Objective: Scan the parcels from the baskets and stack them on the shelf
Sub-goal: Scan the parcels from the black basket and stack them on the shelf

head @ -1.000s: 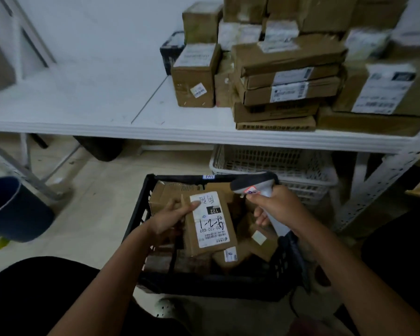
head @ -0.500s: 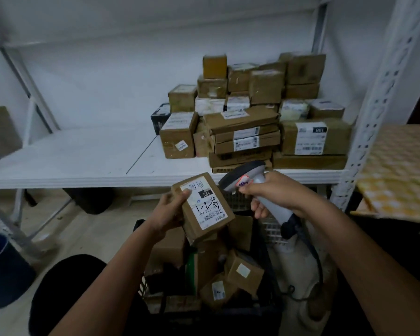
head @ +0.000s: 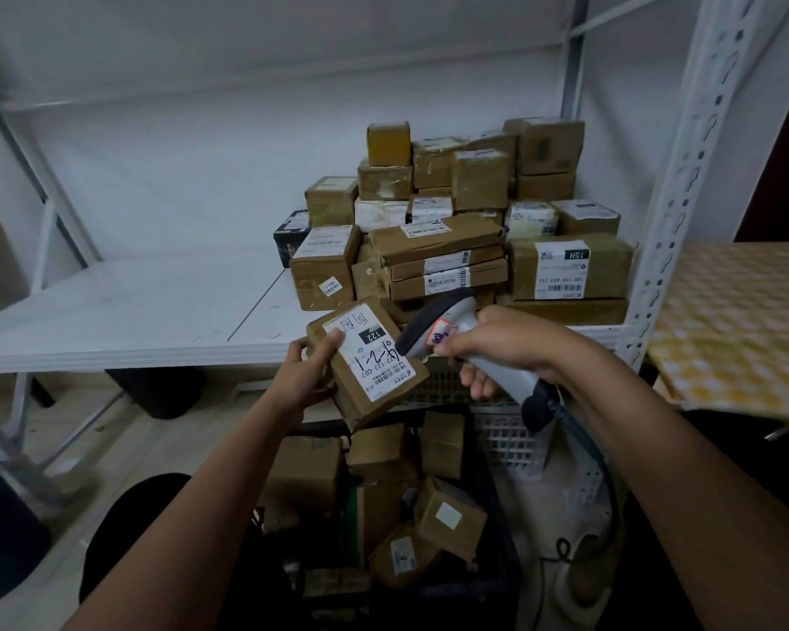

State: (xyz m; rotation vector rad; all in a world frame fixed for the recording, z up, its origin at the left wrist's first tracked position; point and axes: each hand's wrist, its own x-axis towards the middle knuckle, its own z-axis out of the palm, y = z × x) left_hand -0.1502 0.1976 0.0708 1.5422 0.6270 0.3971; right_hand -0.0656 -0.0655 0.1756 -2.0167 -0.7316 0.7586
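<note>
Up comes the small brown cardboard parcel with the white printed label [head: 367, 364], label face turned to the camera, held in the air just off the front edge of the white shelf board [head: 124, 311]. It looks light and stiff, a one-hand job, best taken by its short edges so the barcode stays bare. The left hand [head: 304, 380] does just that: fingers curled round the parcel's left end, thumb laid over the label's top corner. Immediately right of that grip, the right hand [head: 497, 352] wraps fully round the grey handheld barcode scanner [head: 447, 327], its head nearly touching the label. Beyond both hands sits the stack of brown boxes [head: 452, 230]; below them, the dark basket of parcels [head: 497, 516].
</note>
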